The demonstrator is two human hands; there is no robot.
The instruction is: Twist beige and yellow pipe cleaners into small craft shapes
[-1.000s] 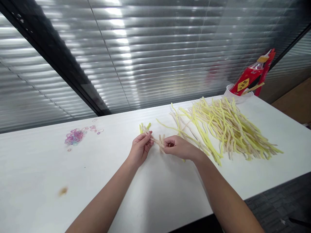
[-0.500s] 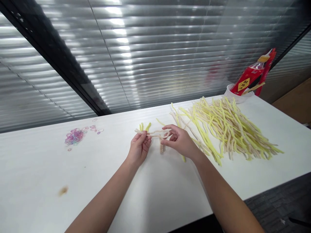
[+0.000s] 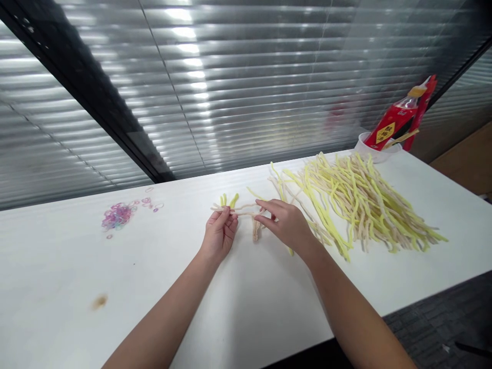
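Note:
My left hand point(image 3: 221, 233) pinches beige fuzzy strands point(image 3: 246, 206), which look like chenille stems, between thumb and fingers. Their short pale ends stick out to the left of the pinch. Two beige lengths run across to my right hand point(image 3: 286, 223), whose index finger is at the upper one and thumb at the lower one, with a gap between these fingertips. What its other fingers do is hidden. A short twisted beige piece point(image 3: 255, 230) hangs or lies below the lengths, between the hands. Just behind my left hand show short yellow ends point(image 3: 233, 200).
A large heap of yellow and beige strands point(image 3: 369, 205) covers the right of the white table point(image 3: 161, 287). Small coloured elastic bands point(image 3: 118, 216) lie piled at left. A red bottle point(image 3: 392, 123) leans in a clear plastic tub point(image 3: 374, 154) at the back right, near the window blinds.
My right hand has flattened somewhat, its fingers straighter along the beige lengths. My left hand keeps its pinch, almost still.

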